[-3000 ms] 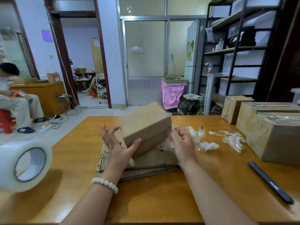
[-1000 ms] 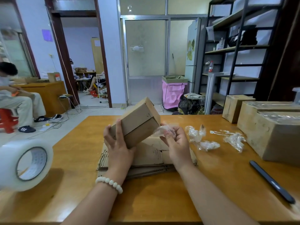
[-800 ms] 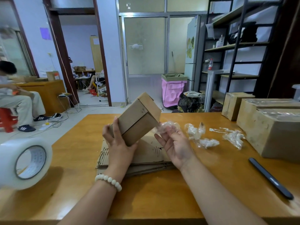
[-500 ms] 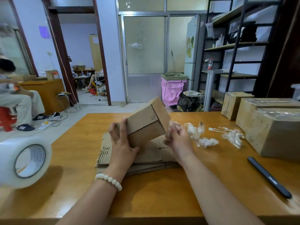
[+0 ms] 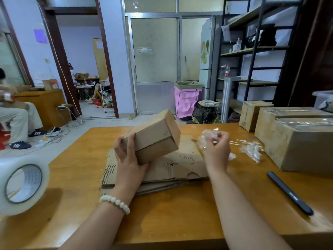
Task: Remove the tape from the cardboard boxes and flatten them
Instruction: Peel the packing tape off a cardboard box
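Note:
My left hand [image 5: 128, 156] grips the near end of a small brown cardboard box [image 5: 155, 136], tilted up above a stack of flattened cardboard [image 5: 180, 163] on the wooden table [image 5: 162, 217]. To the right of the box, my right hand [image 5: 217, 148] pinches a crumpled wad of clear tape [image 5: 209, 137], held apart from the box. More crumpled tape scraps [image 5: 251, 151] lie on the table further right.
A large roll of clear tape [image 5: 21, 184] stands at the left edge. Taped cardboard boxes [image 5: 299, 141] fill the right side, a smaller one [image 5: 252, 114] behind. A dark pen-like tool [image 5: 290, 193] lies near right. A person sits at far left.
My right hand has pulled the clear tape off the box and moved right with it. My left hand has shifted to hold the box by its near end, tilted up.

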The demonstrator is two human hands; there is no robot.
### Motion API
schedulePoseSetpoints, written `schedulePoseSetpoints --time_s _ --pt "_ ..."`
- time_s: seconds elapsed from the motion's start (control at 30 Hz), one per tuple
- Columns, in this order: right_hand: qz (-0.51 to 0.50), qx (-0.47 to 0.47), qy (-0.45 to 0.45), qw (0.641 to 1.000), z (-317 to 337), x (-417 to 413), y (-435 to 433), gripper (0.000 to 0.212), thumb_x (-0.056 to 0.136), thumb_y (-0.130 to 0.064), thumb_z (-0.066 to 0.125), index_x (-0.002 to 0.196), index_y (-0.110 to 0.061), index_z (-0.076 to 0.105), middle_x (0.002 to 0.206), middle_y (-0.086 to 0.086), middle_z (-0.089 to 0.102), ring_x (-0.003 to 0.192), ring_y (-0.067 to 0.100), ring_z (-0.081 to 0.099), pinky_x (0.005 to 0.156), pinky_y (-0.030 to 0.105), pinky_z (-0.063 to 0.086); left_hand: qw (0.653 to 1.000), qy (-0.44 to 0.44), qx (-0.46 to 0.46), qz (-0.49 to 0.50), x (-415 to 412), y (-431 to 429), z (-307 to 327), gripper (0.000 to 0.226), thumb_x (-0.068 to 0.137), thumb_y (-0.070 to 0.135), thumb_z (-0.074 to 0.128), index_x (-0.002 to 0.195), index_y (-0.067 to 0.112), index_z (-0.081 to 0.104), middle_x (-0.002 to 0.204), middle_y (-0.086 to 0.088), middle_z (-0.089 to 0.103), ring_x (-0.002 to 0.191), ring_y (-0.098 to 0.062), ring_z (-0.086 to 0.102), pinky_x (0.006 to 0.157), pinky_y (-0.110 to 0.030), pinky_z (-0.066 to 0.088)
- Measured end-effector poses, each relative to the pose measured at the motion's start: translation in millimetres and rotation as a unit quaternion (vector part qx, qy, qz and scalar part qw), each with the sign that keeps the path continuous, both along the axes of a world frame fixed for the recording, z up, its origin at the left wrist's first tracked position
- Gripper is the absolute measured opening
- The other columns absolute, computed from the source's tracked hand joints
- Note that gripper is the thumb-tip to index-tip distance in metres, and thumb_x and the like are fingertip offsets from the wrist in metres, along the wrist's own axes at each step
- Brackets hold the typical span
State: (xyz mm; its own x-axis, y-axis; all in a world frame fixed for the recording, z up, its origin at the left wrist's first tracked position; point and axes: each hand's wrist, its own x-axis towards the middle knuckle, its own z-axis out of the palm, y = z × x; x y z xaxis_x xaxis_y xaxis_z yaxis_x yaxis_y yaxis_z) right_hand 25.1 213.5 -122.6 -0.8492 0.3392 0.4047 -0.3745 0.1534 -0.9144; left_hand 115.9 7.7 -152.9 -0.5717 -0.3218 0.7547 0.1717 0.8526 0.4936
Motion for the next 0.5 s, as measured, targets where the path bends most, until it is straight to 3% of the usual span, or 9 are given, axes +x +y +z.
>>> schedulePoseSetpoints --time_s 0.07,0.13,0.2,0.27,0.37,0.5 --pt "-0.040 -0.093 -0.047 0.994 3.0 -6.5 16.5 0.017 0.095 -0.015 0.053 0.108 -0.018 0.042 0.106 0.003 0.054 0.088 0.020 0.058 0.072 0.034 0.053 0.997 -0.008 0.071 0.015 0.0 -3.9 0.5 0.108 0.070 -0.003 0.080 0.144 0.033 0.010 0.144 -0.007 0.008 0.130 -0.041 0.028 0.095 -0.047 0.043" --pt "-0.075 -0.081 -0.066 0.992 -0.4 -13.3 28.7 0.017 0.095 -0.010 0.051 0.106 -0.018 0.042 0.106 0.003 0.052 0.085 0.018 0.055 0.065 0.030 0.048 0.995 -0.008 0.100 0.024 0.7 -6.5 1.3 0.104 0.070 -0.001 0.082 0.149 0.015 0.017 0.144 -0.020 0.013 0.129 -0.035 0.029 0.095 -0.042 0.040" --pt "-0.079 -0.005 -0.083 0.993 -5.8 -18.2 30.4 0.019 0.094 -0.007 0.049 0.110 -0.016 0.045 0.109 0.006 0.055 0.088 0.021 0.055 0.067 0.034 0.049 0.994 -0.012 0.109 0.028 0.8 -7.0 1.5 0.100 0.069 0.000 0.083 0.148 0.005 0.022 0.144 -0.022 0.015 0.128 -0.033 0.030 0.095 -0.038 0.036" --pt "-0.070 0.108 -0.128 0.983 -14.5 -23.3 27.2 0.023 0.094 -0.010 0.049 0.116 -0.017 0.050 0.112 0.008 0.059 0.103 0.028 0.052 0.082 0.044 0.050 0.992 -0.019 0.121 0.029 1.6 -5.6 2.5 0.100 0.069 0.001 0.083 0.148 0.004 0.021 0.144 -0.022 0.014 0.128 -0.034 0.030 0.096 -0.038 0.036" --pt "-0.049 0.259 -0.216 0.940 -21.5 -25.4 26.4 0.031 0.098 -0.019 0.045 0.128 -0.023 0.052 0.122 0.007 0.058 0.123 0.031 0.037 0.096 0.044 0.035 0.990 -0.026 0.131 0.034 3.1 -5.1 4.6 0.100 0.070 0.002 0.083 0.148 0.003 0.019 0.145 -0.021 0.013 0.129 -0.037 0.032 0.099 -0.043 0.039" --pt "-0.068 0.314 -0.279 0.905 -14.4 -23.6 24.2 0.033 0.097 -0.021 0.045 0.126 -0.034 0.056 0.136 0.009 0.031 0.120 0.030 0.029 0.098 0.041 0.033 0.991 -0.031 0.129 0.029 3.2 -4.1 4.8 0.100 0.071 0.003 0.083 0.148 0.005 0.019 0.146 -0.019 0.012 0.128 -0.037 0.032 0.100 -0.043 0.039"
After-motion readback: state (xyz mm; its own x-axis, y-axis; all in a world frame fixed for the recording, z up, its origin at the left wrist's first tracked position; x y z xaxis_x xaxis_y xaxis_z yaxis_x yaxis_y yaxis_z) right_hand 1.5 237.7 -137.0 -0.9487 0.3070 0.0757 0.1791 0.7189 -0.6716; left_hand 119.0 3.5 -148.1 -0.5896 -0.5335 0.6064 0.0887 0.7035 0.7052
